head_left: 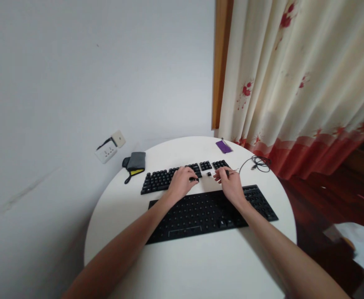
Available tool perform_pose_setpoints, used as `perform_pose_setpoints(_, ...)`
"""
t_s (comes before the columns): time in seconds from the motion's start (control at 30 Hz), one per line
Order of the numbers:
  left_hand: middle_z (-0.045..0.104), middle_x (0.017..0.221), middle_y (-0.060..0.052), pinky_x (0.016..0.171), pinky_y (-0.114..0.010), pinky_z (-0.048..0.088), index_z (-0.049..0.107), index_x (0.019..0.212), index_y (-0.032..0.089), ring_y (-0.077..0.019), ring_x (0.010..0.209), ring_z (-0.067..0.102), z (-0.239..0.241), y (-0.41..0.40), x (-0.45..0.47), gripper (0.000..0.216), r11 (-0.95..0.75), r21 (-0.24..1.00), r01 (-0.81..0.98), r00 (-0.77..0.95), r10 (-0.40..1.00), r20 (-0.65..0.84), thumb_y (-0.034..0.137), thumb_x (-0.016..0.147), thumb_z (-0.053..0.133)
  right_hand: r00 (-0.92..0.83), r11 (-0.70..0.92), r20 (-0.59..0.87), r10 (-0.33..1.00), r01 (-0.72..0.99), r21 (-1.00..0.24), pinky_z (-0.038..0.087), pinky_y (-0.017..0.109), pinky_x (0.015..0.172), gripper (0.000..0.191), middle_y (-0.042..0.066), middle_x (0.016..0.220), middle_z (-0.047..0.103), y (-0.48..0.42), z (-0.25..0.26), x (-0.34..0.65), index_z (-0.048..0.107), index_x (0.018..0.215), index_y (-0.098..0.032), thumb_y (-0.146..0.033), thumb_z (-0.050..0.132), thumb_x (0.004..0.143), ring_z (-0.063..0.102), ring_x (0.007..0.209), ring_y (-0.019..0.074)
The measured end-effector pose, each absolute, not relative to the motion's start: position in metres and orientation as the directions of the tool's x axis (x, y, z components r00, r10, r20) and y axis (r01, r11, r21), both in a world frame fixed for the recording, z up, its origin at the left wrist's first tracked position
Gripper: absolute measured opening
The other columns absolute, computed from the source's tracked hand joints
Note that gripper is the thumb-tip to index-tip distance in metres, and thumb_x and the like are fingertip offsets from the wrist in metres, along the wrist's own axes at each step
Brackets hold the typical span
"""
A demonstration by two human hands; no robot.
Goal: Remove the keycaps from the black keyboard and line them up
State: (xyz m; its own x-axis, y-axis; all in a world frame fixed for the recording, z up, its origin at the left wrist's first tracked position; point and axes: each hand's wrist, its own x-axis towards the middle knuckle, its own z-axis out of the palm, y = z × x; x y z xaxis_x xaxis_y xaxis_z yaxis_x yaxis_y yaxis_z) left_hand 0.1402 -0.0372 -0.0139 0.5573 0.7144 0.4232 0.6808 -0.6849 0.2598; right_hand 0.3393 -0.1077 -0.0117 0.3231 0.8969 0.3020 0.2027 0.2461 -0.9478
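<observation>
A black keyboard base (pixel 197 211), most of its keycaps off, lies across the table in front of me. Behind it, loose black keycaps (pixel 158 181) are laid out in keyboard order. My left hand (pixel 181 181) is over their right part, its fingers curled around a small black piece that looks like a keycap (pixel 194 179). My right hand (pixel 230 182) is closed above the base's far edge on a small dark tool (pixel 228 172) with thin wire showing; its exact kind is unclear. A single keycap (pixel 209 174) sits between the hands.
On the white round table (pixel 119 232) lie a grey and yellow pouch (pixel 137 162) at the back left, a purple packet (pixel 223 146) at the back and a coiled black cable (pixel 260 163) at the right. A wall socket (pixel 106 151) and floral curtain (pixel 281 104) are beyond.
</observation>
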Motion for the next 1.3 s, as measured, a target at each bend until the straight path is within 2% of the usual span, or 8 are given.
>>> perform_pose_setpoints(0.13,0.063,0.103,-0.004,0.091,-0.042,0.043,0.076,0.08,0.024,-0.025,0.1,0.051,-0.026,-0.037,0.136,0.006,-0.657,0.23,0.718,0.535,0.732,0.422,0.026,0.075,0.077,0.29,0.247,0.305,0.907,0.219,-0.944,0.048,0.028,0.06,0.037,0.009,0.075,0.07,-0.109,-0.01,0.339,0.064,0.078,-0.016,-0.046,0.047,0.089,0.063,0.064,0.0181)
perform_pose_setpoints(0.3,0.061,0.104,-0.005,0.091,-0.044,0.043,0.076,0.08,0.024,-0.0257,0.1,0.05,-0.029,-0.035,0.131,0.005,-0.659,0.224,0.718,0.542,0.732,0.413,0.025,0.076,0.074,0.251,0.237,0.294,0.922,0.235,-0.943,0.049,0.029,0.059,0.037,0.008,0.073,0.069,-0.109,-0.01,0.339,0.064,0.079,-0.016,-0.046,0.046,0.089,0.063,0.064,0.0182)
perform_pose_setpoints(0.6,0.062,0.105,-0.005,0.092,-0.043,0.044,0.076,0.09,0.023,-0.025,0.1,0.05,-0.031,-0.036,0.129,0.015,-0.668,0.232,0.707,0.532,0.719,0.448,0.026,0.076,0.074,0.237,0.226,0.276,0.931,0.219,-0.949,0.047,0.028,0.057,0.035,0.008,0.072,0.069,-0.109,-0.01,0.338,0.064,0.078,-0.016,-0.044,0.047,0.089,0.062,0.063,0.0174)
perform_pose_setpoints(0.77,0.062,0.104,-0.006,0.092,-0.044,0.044,0.076,0.081,0.023,-0.0255,0.1,0.05,-0.031,-0.035,0.13,0.006,-0.663,0.248,0.706,0.525,0.725,0.445,0.024,0.077,0.072,0.228,0.222,0.271,0.935,0.216,-0.951,0.047,0.028,0.056,0.034,0.007,0.071,0.069,-0.107,-0.013,0.339,0.064,0.078,-0.016,-0.044,0.047,0.088,0.062,0.062,0.017)
perform_pose_setpoints(1.0,0.061,0.105,-0.006,0.094,-0.045,0.044,0.075,0.08,0.023,-0.0266,0.102,0.05,-0.033,-0.034,0.129,0.005,-0.652,0.278,0.705,0.501,0.736,0.455,0.023,0.075,0.073,0.228,0.216,0.264,0.937,0.217,-0.952,0.047,0.028,0.056,0.035,0.008,0.073,0.07,-0.106,-0.014,0.34,0.065,0.078,-0.016,-0.045,0.048,0.088,0.062,0.062,0.0173)
perform_pose_setpoints(1.3,0.06,0.104,-0.005,0.093,-0.043,0.044,0.071,0.095,0.021,-0.0264,0.1,0.05,-0.029,-0.038,0.13,0.024,-0.647,0.27,0.714,0.492,0.737,0.464,0.021,0.071,0.076,0.238,0.215,0.258,0.936,0.193,-0.957,0.047,0.027,0.055,0.033,0.009,0.074,0.07,-0.107,-0.01,0.341,0.066,0.079,-0.015,-0.042,0.049,0.088,0.062,0.063,0.0173)
